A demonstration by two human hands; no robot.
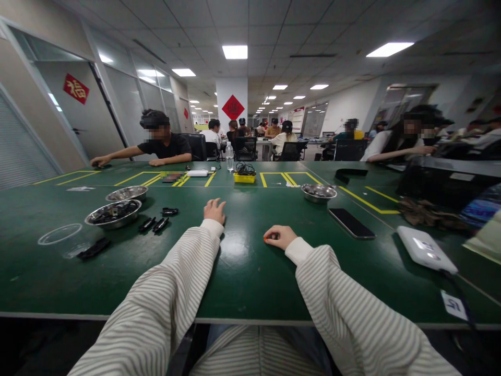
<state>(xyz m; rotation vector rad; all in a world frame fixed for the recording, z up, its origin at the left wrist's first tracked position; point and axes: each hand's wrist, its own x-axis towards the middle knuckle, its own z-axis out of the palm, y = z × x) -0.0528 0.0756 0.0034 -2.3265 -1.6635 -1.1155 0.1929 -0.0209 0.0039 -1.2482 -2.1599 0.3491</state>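
My left hand (214, 211) rests on the green table with its fingers apart and nothing in them. Closer to me, on the right, my right hand (282, 237) is pinched round a small orange object (266, 239), mostly covered by the fingers, so its kind does not show. To the left of my left hand lie several black plastic parts (160, 225). Beyond them are a metal bowl (94, 221) filled with dark parts and a second metal bowl (113, 197) behind it. Another metal bowl (318, 199) with small pieces stands past my right hand.
A clear plastic cup (76, 250) and a black part (94, 248) lie at left. On the right are a phone (352, 223) and a white power bank (425, 248) with a cable. A yellow box (245, 178) of cables and a bottle (229, 158) stand ahead. Co-workers sit opposite.
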